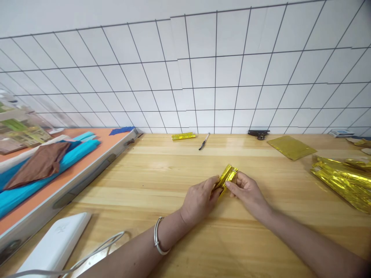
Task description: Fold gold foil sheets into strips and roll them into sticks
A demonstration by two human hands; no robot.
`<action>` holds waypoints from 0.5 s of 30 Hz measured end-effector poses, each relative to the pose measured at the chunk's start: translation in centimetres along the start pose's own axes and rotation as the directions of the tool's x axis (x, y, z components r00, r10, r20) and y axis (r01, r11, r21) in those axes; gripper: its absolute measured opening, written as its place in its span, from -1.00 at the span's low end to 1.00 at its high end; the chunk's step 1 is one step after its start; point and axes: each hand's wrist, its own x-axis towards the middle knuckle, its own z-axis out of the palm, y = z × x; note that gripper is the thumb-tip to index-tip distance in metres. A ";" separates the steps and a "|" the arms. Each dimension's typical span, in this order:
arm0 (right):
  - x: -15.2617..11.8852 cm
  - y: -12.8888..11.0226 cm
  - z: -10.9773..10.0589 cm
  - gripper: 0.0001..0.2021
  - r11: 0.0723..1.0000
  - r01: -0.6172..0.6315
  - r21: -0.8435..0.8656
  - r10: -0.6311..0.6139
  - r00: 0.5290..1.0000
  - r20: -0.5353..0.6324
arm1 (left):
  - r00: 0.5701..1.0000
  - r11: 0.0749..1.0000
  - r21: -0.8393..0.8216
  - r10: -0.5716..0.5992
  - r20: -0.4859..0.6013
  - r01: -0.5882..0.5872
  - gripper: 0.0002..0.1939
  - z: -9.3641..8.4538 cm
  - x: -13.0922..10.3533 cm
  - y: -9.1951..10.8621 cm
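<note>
Both hands meet over the wooden table around a narrow, folded strip of shiny gold foil [228, 172]. My left hand [201, 197], with a silver bangle on its wrist, pinches the strip's lower left side; its fingertips are partly hidden. On the right edge, the thumb and fingers of my right hand [246, 189] grip the same strip. The strip slants away from me, and creases run along its length. Farther back lie a similar folded gold foil piece [183, 136] and a pen [204, 141].
At right, a heap of gold foil [342, 177] lies near a flat gold sheet [291, 147]. A black clip-like object [259, 134] rests by the tiled wall [203, 73]. Blue rolls [72, 154] and brown paper [37, 164] lie on an orange board; a white power bank [56, 243] has a cable.
</note>
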 end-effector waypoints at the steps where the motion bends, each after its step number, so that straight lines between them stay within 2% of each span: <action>1: 0.0 0.0 0.0 -0.75 1.000 0.002 -0.002 -0.002 1.000 -0.001 | 1.000 1.000 0.016 -0.008 -0.001 0.008 -0.69 -0.1 0.0 0.1; 8: 0.0 0.2 0.0 -0.74 1.000 0.009 -0.021 -0.010 1.000 -0.002 | 1.000 0.992 0.125 0.011 -0.029 -0.007 -0.81 -0.6 0.3 0.5; 15: 0.1 0.3 -0.1 -0.74 0.999 -0.018 -0.033 0.017 1.000 -0.025 | 0.995 0.990 0.115 0.085 -0.045 -0.079 -0.76 -0.7 0.4 0.2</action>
